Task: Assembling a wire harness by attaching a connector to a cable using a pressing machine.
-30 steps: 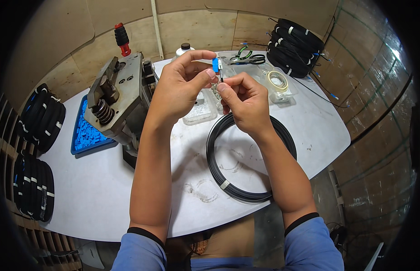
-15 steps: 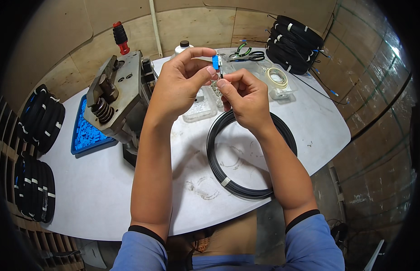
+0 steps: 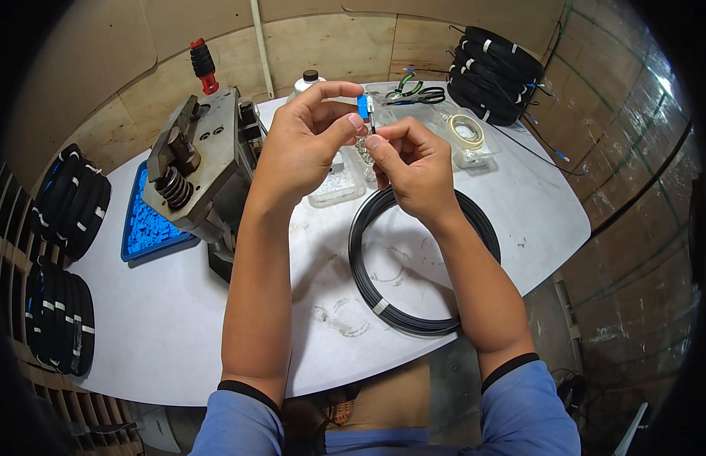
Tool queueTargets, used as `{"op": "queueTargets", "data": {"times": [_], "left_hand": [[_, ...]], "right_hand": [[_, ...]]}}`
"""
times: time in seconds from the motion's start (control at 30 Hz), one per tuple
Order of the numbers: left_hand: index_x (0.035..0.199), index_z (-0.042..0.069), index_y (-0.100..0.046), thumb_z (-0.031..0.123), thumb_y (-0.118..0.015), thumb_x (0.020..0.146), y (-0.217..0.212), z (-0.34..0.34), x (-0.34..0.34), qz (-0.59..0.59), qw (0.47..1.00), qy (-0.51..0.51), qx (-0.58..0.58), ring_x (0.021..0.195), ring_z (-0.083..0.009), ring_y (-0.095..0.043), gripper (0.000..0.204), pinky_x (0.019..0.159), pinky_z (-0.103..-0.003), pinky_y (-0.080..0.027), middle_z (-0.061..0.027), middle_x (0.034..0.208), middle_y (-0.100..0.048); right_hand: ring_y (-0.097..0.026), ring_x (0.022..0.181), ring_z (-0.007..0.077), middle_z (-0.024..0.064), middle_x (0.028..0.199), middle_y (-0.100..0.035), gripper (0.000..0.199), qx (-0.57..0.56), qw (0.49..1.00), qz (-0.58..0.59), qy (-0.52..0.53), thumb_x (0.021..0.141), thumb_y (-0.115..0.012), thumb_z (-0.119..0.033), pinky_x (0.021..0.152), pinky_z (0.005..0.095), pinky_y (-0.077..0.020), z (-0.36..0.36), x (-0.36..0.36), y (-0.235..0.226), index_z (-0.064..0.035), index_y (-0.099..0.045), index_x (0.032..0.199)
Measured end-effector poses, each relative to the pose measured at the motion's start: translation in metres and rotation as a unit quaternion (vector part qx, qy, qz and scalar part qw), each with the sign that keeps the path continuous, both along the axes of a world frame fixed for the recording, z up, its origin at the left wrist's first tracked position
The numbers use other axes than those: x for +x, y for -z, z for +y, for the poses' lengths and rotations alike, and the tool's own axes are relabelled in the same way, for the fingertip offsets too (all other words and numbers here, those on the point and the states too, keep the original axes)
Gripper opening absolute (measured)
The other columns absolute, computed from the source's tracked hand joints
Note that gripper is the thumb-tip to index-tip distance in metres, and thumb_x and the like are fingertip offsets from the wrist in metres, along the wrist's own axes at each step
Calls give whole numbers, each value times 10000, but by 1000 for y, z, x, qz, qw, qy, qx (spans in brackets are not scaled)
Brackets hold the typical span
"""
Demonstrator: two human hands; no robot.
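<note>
Raised over the far middle of the table, my left hand pinches a small blue clip-like piece between thumb and fingers. A small whitish connector sits against the blue piece's right side. Just below and right of it, my right hand is closed on the black cable end that leads up into the connector. A coil of black cable, bound with a white band, lies on the table under my right forearm. Whether the held end belongs to this coil is hidden by my hand.
A metal press stands left, beside a blue tray of small blue pieces. Behind my hands are a clear plastic box, a white bottle, scissors and a tape roll. More black coils are stacked far right; others hang left.
My hands hold almost the same pose, with the blue piece and cable end still together. The whole view has shifted very slightly.
</note>
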State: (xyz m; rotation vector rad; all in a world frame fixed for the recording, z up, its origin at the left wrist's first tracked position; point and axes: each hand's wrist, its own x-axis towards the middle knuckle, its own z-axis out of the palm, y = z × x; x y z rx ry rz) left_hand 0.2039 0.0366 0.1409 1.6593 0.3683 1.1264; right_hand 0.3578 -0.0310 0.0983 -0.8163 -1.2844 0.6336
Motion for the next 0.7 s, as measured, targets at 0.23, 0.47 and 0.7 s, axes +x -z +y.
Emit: {"op": "queueTargets", "data": {"times": [0.23,0.47,0.7], "left_hand": [[1208,3,-624,50,-674,917,1,2,-1,-11,1000,-2,-2,885,-130,-661,299,822,-288,-539,-103,966,-717],[1201,2,-631,54,-689,905,0,0,-1,-9,1000,-6,-10,885,-131,-660,305,829,-286,-537,-107,967,-720],[1203,1,-627,60,-699,899,-1,0,-2,-13,1000,-7,-10,882,-132,-661,317,831,-284,-538,-111,974,-718]], "right_hand": [[-533,517,33,-7,651,-607,118,8,1000,-4,2,936,-701,-115,466,204,-425,1,-2,1,-14,-641,931],[-536,517,35,-2,648,-608,110,6,1000,-6,7,934,-696,-100,463,205,-423,0,-2,2,-11,-630,928],[-538,525,34,0,659,-618,113,-5,1000,3,-2,946,-686,-115,469,204,-426,2,-3,4,-19,-628,929]]}}
